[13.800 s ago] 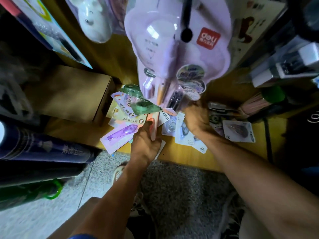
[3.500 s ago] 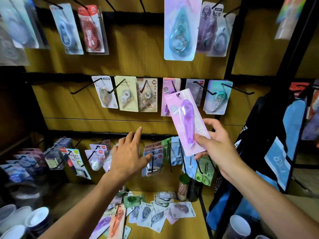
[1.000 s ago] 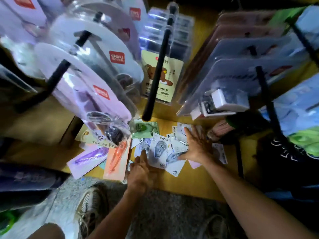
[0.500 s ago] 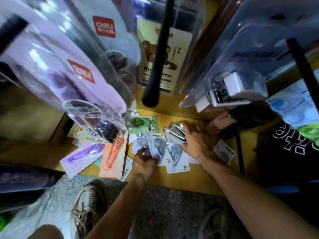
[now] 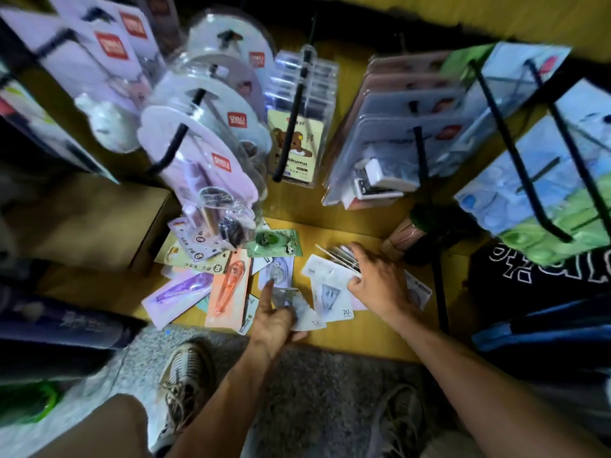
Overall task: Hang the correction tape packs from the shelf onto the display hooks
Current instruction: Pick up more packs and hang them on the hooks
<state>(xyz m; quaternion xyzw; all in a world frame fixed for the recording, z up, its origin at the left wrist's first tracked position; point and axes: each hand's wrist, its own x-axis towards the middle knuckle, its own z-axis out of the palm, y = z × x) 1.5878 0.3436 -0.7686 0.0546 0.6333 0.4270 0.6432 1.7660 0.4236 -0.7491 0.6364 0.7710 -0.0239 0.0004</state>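
My left hand (image 5: pixel 276 320) pinches a pale blister-carded correction tape pack (image 5: pixel 302 314) beside the orange pack (image 5: pixel 228 289) on the yellow wooden shelf (image 5: pixel 373 332), my right hand (image 5: pixel 377 282) gathering a stack (image 5: pixel 337 256); I should square their hang-holes first.

Loose carded correction tape packs (image 5: pixel 228 285) cover the left and middle of the low yellow wooden shelf (image 5: pixel 373 335); its front edge right of the white pack marked 20 (image 5: pixel 334 300) lies bare. Black metal display hooks (image 5: pixel 291 117) jut out above the shelf, loaded with hanging blister packs (image 5: pixel 211 143) that dangle low over the pile's back left. A brown cardboard box (image 5: pixel 99 223) walls the shelf's left end. At the right, a green-capped bundle of pink sticks (image 5: pixel 410 229) and a black upright post (image 5: pixel 441 292) close that side. The left hand (image 5: pixel 276 320) and right hand (image 5: pixel 377 279) fill the middle gap between them
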